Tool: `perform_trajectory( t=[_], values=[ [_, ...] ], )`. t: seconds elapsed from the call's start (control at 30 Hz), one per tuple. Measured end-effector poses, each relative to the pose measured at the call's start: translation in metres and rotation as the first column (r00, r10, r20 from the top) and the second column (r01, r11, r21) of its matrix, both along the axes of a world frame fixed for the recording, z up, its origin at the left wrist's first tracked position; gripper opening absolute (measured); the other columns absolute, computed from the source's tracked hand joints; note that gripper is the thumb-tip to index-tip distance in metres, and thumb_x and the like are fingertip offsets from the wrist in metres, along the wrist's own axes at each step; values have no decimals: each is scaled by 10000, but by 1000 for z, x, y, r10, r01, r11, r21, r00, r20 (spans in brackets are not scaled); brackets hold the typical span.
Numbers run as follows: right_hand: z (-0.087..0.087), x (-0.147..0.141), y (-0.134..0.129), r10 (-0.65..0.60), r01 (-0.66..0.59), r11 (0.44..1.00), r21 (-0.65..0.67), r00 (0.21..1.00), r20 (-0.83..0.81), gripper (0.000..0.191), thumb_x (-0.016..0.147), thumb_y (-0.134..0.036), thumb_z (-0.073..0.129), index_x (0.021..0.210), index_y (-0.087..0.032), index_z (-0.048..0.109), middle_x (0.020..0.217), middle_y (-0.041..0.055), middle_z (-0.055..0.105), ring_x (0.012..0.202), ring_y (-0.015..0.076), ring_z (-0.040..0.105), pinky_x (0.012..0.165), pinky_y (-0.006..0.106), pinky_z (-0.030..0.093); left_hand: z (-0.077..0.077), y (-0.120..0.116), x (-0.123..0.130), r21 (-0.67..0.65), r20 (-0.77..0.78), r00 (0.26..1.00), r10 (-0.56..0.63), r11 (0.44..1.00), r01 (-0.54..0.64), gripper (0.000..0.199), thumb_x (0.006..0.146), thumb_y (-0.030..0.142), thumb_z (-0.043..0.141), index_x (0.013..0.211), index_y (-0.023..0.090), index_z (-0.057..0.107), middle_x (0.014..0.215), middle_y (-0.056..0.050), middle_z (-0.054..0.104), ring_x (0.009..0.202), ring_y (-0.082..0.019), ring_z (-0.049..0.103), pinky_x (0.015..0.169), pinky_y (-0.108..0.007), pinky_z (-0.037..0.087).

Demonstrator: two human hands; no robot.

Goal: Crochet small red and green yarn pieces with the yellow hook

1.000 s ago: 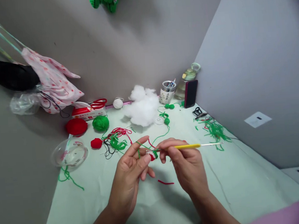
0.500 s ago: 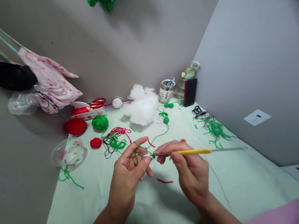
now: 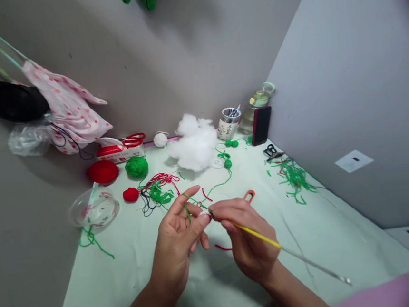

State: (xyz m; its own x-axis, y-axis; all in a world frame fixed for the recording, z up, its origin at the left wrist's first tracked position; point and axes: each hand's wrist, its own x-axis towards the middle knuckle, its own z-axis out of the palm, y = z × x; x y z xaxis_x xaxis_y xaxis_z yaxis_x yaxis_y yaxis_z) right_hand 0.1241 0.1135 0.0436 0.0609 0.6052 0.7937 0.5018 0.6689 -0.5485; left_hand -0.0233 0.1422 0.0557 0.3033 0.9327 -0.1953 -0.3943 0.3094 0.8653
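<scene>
My left hand (image 3: pixel 177 234) pinches a small crochet piece (image 3: pixel 205 213) in white, red and green between thumb and fingers. Green yarn (image 3: pixel 196 201) runs from that piece over the raised index finger and down through the other fingers. In my right hand (image 3: pixel 252 240) is a crochet hook (image 3: pixel 260 237) with a yellow grip, its metal shaft slanting down to the right. The hook's working tip is at the crochet piece, mostly hidden by my right fingers. Just beyond the right hand lies an orange loop-shaped tool (image 3: pixel 250 196).
White stuffing (image 3: pixel 193 145) sits at the back middle. Left of it are a green yarn ball (image 3: pixel 136 167), a red ball (image 3: pixel 103 173), tangled yarn (image 3: pixel 161 188) and a clear bowl (image 3: pixel 95 211). On the right are a phone (image 3: pixel 261 125), a pen can (image 3: pixel 229 123) and green scraps (image 3: pixel 296 176).
My right hand has turned, swinging the hook's rear end from level to slanting down. The orange tool shows more now. My left hand keeps its hold on the crochet piece.
</scene>
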Motion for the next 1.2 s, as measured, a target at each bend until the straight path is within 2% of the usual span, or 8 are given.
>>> perform_trajectory(
  t=[0.3, 0.43, 0.57, 0.67, 0.8, 0.97, 1.07, 1.2],
  values=[
    [0, -1, -4, 95, -167, 974, -154, 916, -389, 267, 1098, -204, 481, 1170, -245, 735, 1026, 63, 803, 756, 164, 753, 693, 341, 651, 6, 5, -3, -11, 37, 999, -2, 1000, 2, 441, 835, 271, 874, 1252, 213, 744, 885, 34, 643, 449, 12, 328, 475, -171, 459],
    [1, 2, -2, 150, -256, 949, -184, 880, -451, 254, 1102, -227, 489, 1135, -248, 740, 1002, 52, 796, 752, 157, 746, 693, 324, 638, 4, 4, -4, 14, -11, 1000, -6, 1000, 6, 424, 841, 314, 872, 1236, 219, 751, 886, 26, 652, 449, 5, 357, 469, -182, 453],
    [3, 3, -1, 129, -199, 964, -176, 930, -345, 236, 1091, -227, 506, 1075, -229, 742, 945, 51, 787, 770, 167, 734, 711, 329, 629, 4, 3, -4, 52, -90, 995, 39, 998, -34, 400, 836, 304, 871, 1215, 229, 767, 838, 28, 649, 475, -20, 471, 473, -179, 440],
    [2, 4, -3, 127, -172, 972, -159, 957, -260, 249, 1089, -187, 490, 1108, -227, 734, 965, 55, 789, 843, 178, 746, 749, 334, 627, 5, 2, -5, 112, -144, 987, 76, 992, -60, 394, 837, 288, 869, 1215, 232, 773, 721, 48, 604, 528, -68, 562, 532, -192, 503],
    [1, 5, -5, 138, -163, 980, -111, 970, -202, 251, 1077, -138, 494, 1152, -220, 719, 1016, 73, 793, 906, 195, 749, 760, 351, 631, 4, 1, -6, 216, -218, 964, 153, 971, -105, 359, 832, 262, 865, 1183, 233, 795, 584, 77, 512, 560, -111, 581, 577, -215, 556],
    [1, 5, -1, 155, -179, 978, -106, 967, -204, 234, 1082, -153, 494, 1126, -220, 714, 985, 71, 788, 876, 195, 747, 736, 350, 641, -3, -3, -5, 342, -240, 941, 238, 928, -147, 327, 845, 201, 828, 1168, 242, 806, 581, 73, 573, 579, -102, 620, 652, -206, 575],
    [-3, 3, -1, 60, -62, 997, -53, 998, -36, 216, 1077, -157, 510, 1134, -218, 709, 956, 67, 765, 859, 185, 741, 736, 330, 640, -6, -7, -1, 275, -188, 955, 231, 945, -175, 385, 826, 203, 852, 1205, 232, 789, 684, 52, 653, 574, -84, 622, 639, -194, 570],
    [-6, 2, -4, -151, 130, 987, 90, 946, 287, 229, 1029, -120, 601, 1195, -209, 732, 1037, 90, 740, 933, 190, 734, 765, 303, 635, 0, -4, 2, -11, 26, 999, -28, 1000, 28, 618, 770, 256, 917, 1348, 195, 708, 642, 88, 581, 427, -30, 442, 447, -148, 444]
  ],
)
